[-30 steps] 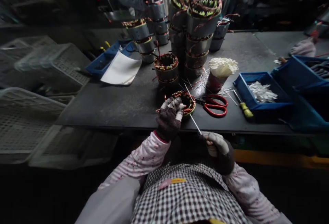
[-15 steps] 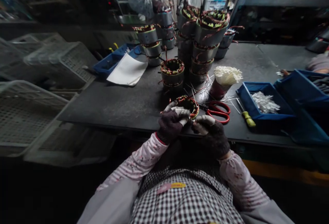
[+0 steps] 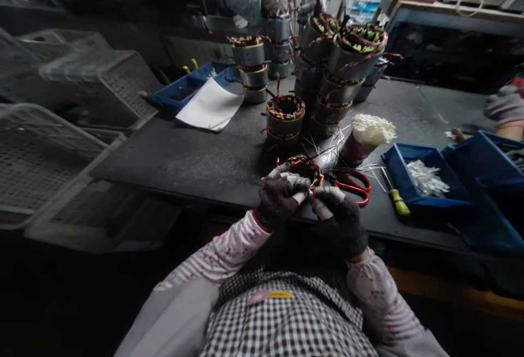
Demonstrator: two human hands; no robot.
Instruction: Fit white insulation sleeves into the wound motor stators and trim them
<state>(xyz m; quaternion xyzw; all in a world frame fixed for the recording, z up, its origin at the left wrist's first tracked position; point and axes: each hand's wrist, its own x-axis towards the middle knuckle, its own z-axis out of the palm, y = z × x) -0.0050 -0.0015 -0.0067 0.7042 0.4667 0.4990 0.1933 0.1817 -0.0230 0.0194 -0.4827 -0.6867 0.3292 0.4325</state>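
Just below the centre of the frame, 2 gloved hands meet at the near edge of a dark desk (image 3: 184, 160). The left hand (image 3: 280, 198) is curled around the near rim of a small stator ring (image 3: 305, 168) wound with copper wire, which rests on the desk edge. The right hand (image 3: 339, 220) has come in from lower right, where 1 second ago it was held apart, pulling a thin white strip out from the ring. Now its fingertips (image 3: 327, 196) press together against the ring right beside the left hand; the strip no longer shows, so whether it is pinched there cannot be told. With both hands on the ring, the work seems to have passed from drawing the strip out to close finger work at the winding.

Red-handled scissors (image 3: 352, 185) lie just right of the ring, a yellow-handled screwdriver (image 3: 397, 200) beyond them. Stacked stators (image 3: 339, 73) stand behind. A co-worker's gloved hand (image 3: 505, 105) shows at the right edge.
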